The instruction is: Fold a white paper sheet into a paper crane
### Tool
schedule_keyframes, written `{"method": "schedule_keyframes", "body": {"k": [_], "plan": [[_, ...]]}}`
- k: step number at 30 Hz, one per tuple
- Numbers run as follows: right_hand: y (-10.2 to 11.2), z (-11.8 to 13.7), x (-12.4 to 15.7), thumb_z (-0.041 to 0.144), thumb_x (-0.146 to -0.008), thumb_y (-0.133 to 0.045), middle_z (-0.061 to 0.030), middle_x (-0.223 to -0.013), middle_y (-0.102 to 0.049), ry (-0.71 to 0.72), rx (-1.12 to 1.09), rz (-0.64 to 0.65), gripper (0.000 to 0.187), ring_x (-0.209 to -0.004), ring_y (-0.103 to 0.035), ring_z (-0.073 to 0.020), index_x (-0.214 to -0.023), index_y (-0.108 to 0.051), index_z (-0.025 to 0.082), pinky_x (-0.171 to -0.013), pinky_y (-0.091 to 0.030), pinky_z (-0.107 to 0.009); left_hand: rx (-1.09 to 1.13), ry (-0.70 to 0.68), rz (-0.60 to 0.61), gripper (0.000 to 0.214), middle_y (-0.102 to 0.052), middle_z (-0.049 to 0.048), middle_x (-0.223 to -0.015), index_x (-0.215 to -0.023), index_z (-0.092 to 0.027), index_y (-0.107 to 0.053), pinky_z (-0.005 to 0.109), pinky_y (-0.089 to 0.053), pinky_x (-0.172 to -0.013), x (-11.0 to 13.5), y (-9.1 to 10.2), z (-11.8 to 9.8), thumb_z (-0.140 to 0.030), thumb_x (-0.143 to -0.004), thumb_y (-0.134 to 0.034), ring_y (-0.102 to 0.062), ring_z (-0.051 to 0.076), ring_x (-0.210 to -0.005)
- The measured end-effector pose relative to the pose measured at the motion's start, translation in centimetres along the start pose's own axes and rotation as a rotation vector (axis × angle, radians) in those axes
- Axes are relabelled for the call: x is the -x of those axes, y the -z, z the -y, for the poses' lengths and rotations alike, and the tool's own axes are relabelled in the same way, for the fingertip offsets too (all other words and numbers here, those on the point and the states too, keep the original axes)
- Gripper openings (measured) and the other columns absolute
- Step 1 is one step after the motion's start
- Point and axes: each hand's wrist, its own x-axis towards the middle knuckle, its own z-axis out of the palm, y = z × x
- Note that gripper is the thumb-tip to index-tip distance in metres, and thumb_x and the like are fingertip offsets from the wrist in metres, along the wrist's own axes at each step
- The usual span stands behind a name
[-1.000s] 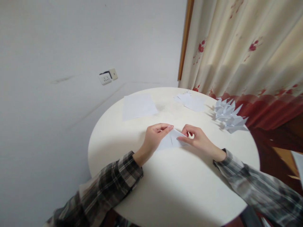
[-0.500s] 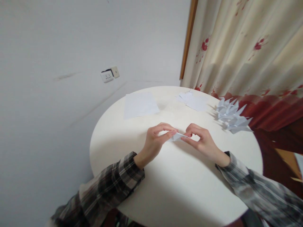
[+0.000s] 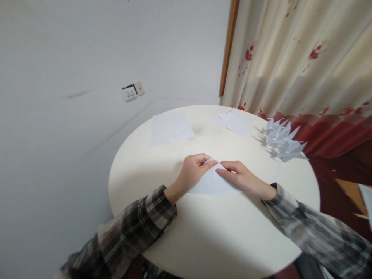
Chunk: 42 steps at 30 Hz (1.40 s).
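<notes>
Head camera, looking down on a round cream table (image 3: 221, 240): a person in a plaid shirt works a folded white paper (image 3: 213, 184) that lies flat near the table's middle, its point aimed away from the wearer; the left hand (image 3: 193, 172) curls over the paper's left flap, fingertips pinched at the far tip, closed on the paper's edge; the right hand (image 3: 241, 178) lies flatter, its extended fingers pressing the right flap down beside the centre crease, holding by pressure, not wrapped around anything; the two sets of fingertips nearly meet at the far point.

Farther back, a blank sheet (image 3: 171, 129) lies on the left of the table; a small stack of cut sheets (image 3: 236, 123) sits to the far right; a cluster of finished folded paper figures (image 3: 283, 141) stands at the right edge, well apart from the hands; a flowered curtain (image 3: 305, 66) hangs behind it, and a wall socket (image 3: 132, 92) shows on the grey wall at left.

The paper looks light and thin, likely to slide on the smooth tabletop and to crease or tear under rough pulling; it seems best held by the edges and corners of a flap, with the other hand pinning the body flat.
</notes>
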Motion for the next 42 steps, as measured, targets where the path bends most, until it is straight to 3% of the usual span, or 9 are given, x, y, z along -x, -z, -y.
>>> {"method": "schedule_keyframes", "body": {"k": [7, 15, 20, 24, 27, 31, 34, 37, 42], "plan": [[-0.7, -0.7, -0.4, 0.049, -0.078, -0.053, 0.0034, -0.053, -0.041, -0.099, -0.066, -0.141, 0.037, -0.049, -0.035, -0.0088, -0.06, -0.048, 0.017, -0.042, -0.026, -0.022, 0.036, 0.097, 0.083, 0.023, -0.064, 0.0022, -0.066, -0.068, -0.014, -0.064, 0.021, -0.041, -0.05, -0.6, 0.0, 0.9, -0.037, -0.068, -0.065, -0.057, 0.014, -0.059], [-0.5, -1.7, -0.4, 0.034, -0.067, -0.069, -0.0017, -0.078, -0.06, -0.061, -0.074, -0.114, 0.03, -0.063, -0.052, -0.0122, -0.088, -0.057, 0.015, -0.053, -0.038, -0.023, 0.001, 0.182, 0.036, 0.026, -0.066, 0.0031, -0.068, -0.073, -0.013, -0.066, 0.021, -0.039, -0.043, -0.8, 0.4, 1.9, -0.038, -0.067, -0.065, -0.057, 0.014, -0.053], [0.2, -2.7, -0.7, 0.033, -0.064, -0.07, -0.0021, -0.078, -0.061, -0.072, -0.096, -0.21, 0.031, -0.065, -0.053, -0.0131, -0.086, -0.056, 0.016, -0.057, -0.041, -0.025, -0.019, 0.13, 0.152, 0.025, -0.07, 0.0043, -0.076, -0.08, -0.016, -0.068, 0.021, -0.043, -0.047, -1.5, 1.8, 2.1, -0.032, -0.061, -0.072, -0.061, 0.016, -0.059], [0.8, -3.1, -0.9, 0.036, -0.059, -0.072, -0.0013, -0.075, -0.062, -0.06, -0.171, -0.341, 0.036, -0.065, -0.055, -0.0141, -0.082, -0.052, 0.017, -0.058, -0.043, -0.027, -0.095, 0.21, 0.3, 0.019, -0.065, 0.0018, -0.058, -0.07, -0.014, -0.068, 0.019, -0.038, -0.041, -1.8, 3.2, 1.7, -0.03, -0.061, -0.073, -0.057, 0.012, -0.047], [1.1, -2.8, -0.7, 0.036, -0.057, -0.073, -0.0028, -0.077, -0.064, -0.095, -0.248, -0.362, 0.04, -0.065, -0.058, -0.015, -0.086, -0.052, 0.018, -0.057, -0.045, -0.027, -0.1, 0.244, 0.213, 0.021, -0.059, 0.0, -0.046, -0.066, -0.013, -0.066, 0.018, -0.036, -0.04, -1.9, 3.3, 1.5, -0.033, -0.062, -0.073, -0.051, 0.01, -0.04], [1.0, -2.1, -0.4, 0.034, -0.057, -0.075, -0.006, -0.089, -0.066, -0.121, -0.387, -0.425, 0.047, -0.07, -0.061, -0.0162, -0.094, -0.051, 0.018, -0.061, -0.048, -0.028, 0.182, 0.192, 0.054, 0.036, -0.07, 0.0067, -0.077, -0.094, -0.014, -0.067, 0.022, -0.048, -0.058, -1.5, 2.7, 1.5, -0.039, -0.069, -0.07, -0.062, 0.013, -0.062], [0.7, -1.6, -0.2, 0.034, -0.058, -0.076, -0.0072, -0.095, -0.066, -0.097, -0.486, -0.458, 0.049, -0.076, -0.062, -0.0171, -0.097, -0.051, 0.018, -0.067, -0.049, -0.03, 0.396, 0.168, 0.122, 0.048, -0.067, 0.0105, -0.102, -0.114, -0.017, -0.058, 0.026, -0.05, -0.073, -1.0, 2.1, 1.5, -0.035, -0.072, -0.07, -0.065, 0.017, -0.081], [0.4, -1.2, -0.2, 0.034, -0.059, -0.076, -0.0077, -0.1, -0.065, -0.065, -0.542, -0.449, 0.052, -0.08, -0.062, -0.0182, -0.102, -0.051, 0.019, -0.072, -0.05, -0.032, 0.455, 0.129, 0.225, 0.055, -0.062, 0.0125, -0.115, -0.12, -0.019, -0.053, 0.029, -0.05, -0.077, -0.7, 1.6, 1.5, -0.031, -0.07, -0.072, -0.063, 0.022, -0.093], [0.1, -1.0, -0.3, 0.03, -0.06, -0.076, -0.0061, -0.107, -0.06, -0.001, -0.509, -0.459, 0.077, -0.085, -0.06, -0.0173, -0.127, -0.038, 0.025, -0.077, -0.05, -0.033, 0.493, 0.149, 0.206, 0.059, -0.056, 0.0139, -0.122, -0.121, -0.019, -0.051, 0.033, -0.05, -0.079, -0.4, 1.0, 1.3, -0.034, -0.069, -0.073, -0.062, 0.025, -0.096]]}}
